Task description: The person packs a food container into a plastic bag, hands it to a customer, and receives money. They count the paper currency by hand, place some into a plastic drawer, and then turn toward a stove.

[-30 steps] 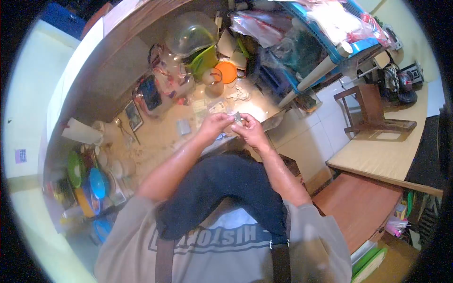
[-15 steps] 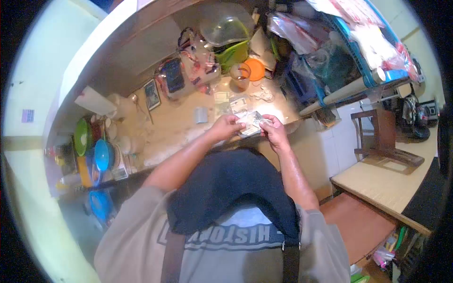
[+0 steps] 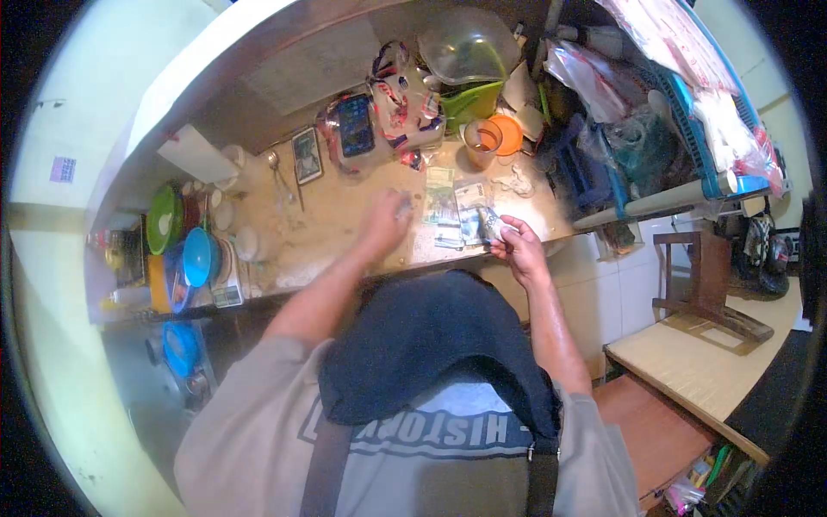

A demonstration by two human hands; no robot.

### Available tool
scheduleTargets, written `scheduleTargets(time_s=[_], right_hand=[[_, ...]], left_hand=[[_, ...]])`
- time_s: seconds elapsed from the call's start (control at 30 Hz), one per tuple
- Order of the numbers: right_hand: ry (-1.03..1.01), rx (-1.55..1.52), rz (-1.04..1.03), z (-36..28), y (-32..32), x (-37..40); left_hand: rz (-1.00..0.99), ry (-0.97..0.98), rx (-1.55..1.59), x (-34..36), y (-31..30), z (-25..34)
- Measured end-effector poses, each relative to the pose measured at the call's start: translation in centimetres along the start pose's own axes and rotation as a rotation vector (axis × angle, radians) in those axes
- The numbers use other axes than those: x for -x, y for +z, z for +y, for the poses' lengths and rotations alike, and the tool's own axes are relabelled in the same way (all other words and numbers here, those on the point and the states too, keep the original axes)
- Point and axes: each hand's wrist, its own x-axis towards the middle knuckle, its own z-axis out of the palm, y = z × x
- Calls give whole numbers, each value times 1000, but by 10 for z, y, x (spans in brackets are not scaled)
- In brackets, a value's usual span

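Observation:
In my right hand (image 3: pixel 520 248), thumb and fingers are pinched on folded banknotes (image 3: pixel 494 226). Right beside them on the table, more banknotes (image 3: pixel 442 202) lie in short overlapping rows. My left hand (image 3: pixel 385 226) is away from the notes, over the table to their left, smeared by motion. A small grey-white object (image 3: pixel 404 206) shows at its fingertips, mostly covered by the hand. I cannot tell whether the fingers grip it.
Behind the notes stand a clear plastic cup (image 3: pixel 481 138) and an orange lid (image 3: pixel 506 135). A phone (image 3: pixel 354 125) lies on plastic-wrapped packs at the back. Bowls, including a blue one (image 3: pixel 201 257), crowd the left end. A shelf rail (image 3: pixel 663 201) with bags borders the right.
My left hand has let go of the banknotes and moved left to the small grey-white object. My right hand keeps hold of the folded notes. The view has shifted slightly.

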Motion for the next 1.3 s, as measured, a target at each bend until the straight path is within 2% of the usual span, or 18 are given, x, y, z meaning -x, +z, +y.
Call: scheduleTargets(time_s=[0.13,0.2,0.33,0.4,0.53,0.6,0.73,0.8,0.87,1.0,1.07,1.13,1.2,1.23,1.27,1.3], right_hand=[[41,-64,-12,3,0,1],[49,-86,1,7,0,1],[64,-231,1,13,0,4],[55,-277,13,17,-2,5],[60,-419,77,27,-10,2],[19,-348,161,24,-6,4],[-55,-89,230,31,-14,-19],[-57,-14,258,30,-18,-25],[-107,86,323,23,-14,-24],[-167,52,430,25,-21,-30],[-214,265,408,21,-29,-24],[-215,175,385,-6,-8,6],[-230,131,316,1,-18,-2],[-255,77,277,5,-21,-6],[-247,82,263,7,-20,-10],[-247,41,245,9,-19,-13]], left_hand=[[108,108,-120,-19,4,-35],[-24,161,-212,-26,8,-45],[-137,149,-200,-32,3,-38],[-59,110,-184,-34,8,-39],[-31,222,-45,-36,0,-24],[27,208,-7,-41,3,-21],[-98,165,21,-50,0,-3],[-4,293,29,-52,3,5],[34,339,27,-52,4,14],[181,441,2,-52,9,22],[148,376,-30,-51,11,22],[173,356,-67,-45,12,23],[18,96,256,-39,9,31],[-12,4,316,-37,17,20],[-3,-10,311,-37,26,7],[-15,-91,590,-36,36,-5]])
